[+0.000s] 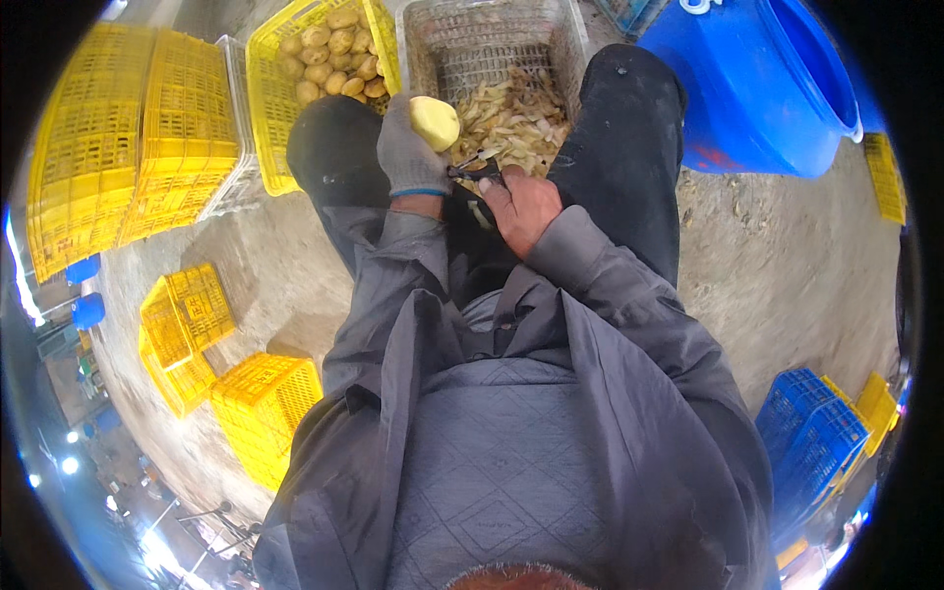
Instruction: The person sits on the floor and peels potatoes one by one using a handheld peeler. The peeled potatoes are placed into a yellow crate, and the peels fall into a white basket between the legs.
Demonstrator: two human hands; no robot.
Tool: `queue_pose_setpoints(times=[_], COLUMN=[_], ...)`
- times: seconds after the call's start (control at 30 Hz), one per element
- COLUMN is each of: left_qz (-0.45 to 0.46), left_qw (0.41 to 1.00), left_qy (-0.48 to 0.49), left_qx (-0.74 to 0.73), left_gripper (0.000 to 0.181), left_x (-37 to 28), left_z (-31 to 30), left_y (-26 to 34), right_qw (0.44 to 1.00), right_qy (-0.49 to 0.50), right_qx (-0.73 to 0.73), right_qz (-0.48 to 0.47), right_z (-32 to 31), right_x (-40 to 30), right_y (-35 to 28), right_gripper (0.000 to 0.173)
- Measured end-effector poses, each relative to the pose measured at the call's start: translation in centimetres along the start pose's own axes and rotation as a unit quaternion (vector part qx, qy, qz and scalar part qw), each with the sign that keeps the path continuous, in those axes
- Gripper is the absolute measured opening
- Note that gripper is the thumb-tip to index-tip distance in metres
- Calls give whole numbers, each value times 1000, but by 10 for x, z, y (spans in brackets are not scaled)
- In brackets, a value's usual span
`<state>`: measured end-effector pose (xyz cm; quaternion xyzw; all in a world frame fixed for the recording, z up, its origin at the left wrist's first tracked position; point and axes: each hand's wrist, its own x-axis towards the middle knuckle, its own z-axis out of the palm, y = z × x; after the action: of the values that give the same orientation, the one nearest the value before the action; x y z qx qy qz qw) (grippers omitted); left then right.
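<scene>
My left hand point(413, 151), in a grey knitted glove with a blue cuff edge, grips a peeled, pale yellow potato point(435, 123). Bare, my right hand point(522, 209) holds a dark peeler point(476, 172) just below the potato; its head is partly hidden. Both hands are between my knees, over the near end of a grey plastic crate point(403, 44). Inside that crate lies a heap of potato peelings point(516, 118). Unpeeled brown potatoes point(339, 51) fill part of a yellow crate point(269, 110) beyond my left knee.
Yellow crates point(133, 140) stand stacked at the far left. More yellow crates point(265, 413) sit on the concrete floor point(782, 273) behind my left side. A big blue drum point(745, 88) leans beyond my right knee. Blue crates point(811, 435) stand at the lower right.
</scene>
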<state>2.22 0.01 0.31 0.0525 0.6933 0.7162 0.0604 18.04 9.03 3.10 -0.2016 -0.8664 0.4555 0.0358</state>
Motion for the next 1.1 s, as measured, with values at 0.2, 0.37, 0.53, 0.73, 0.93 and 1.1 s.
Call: queue_pose_setpoints(times=[0.2,0.37,0.53,0.73,0.93,1.1], left_qz=[-220,-209,-166,-118,-220,-164], left_qw=[907,926,964,978,913,939], left_qy=[-82,-93,5,-9,4,17], left_qx=[-351,-302,-207,-171,-344,-302], left_gripper=[26,27,28,31,26,22], left_x=[-8,-7,-3,20,-9,-22], left_z=[6,6,7,-12,14,19], left_y=[-3,-17,-23,-63,4,7], right_qw=[955,977,984,997,972,977], right_qy=[67,75,20,-9,85,65], right_qx=[275,194,167,70,209,195], right_qz=[83,54,59,17,59,57], right_z=[-2,10,10,9,-5,2], right_x=[25,24,8,-8,20,20], right_y=[4,-13,-11,-6,-6,-17], right_gripper=[43,45,44,47,47,47])
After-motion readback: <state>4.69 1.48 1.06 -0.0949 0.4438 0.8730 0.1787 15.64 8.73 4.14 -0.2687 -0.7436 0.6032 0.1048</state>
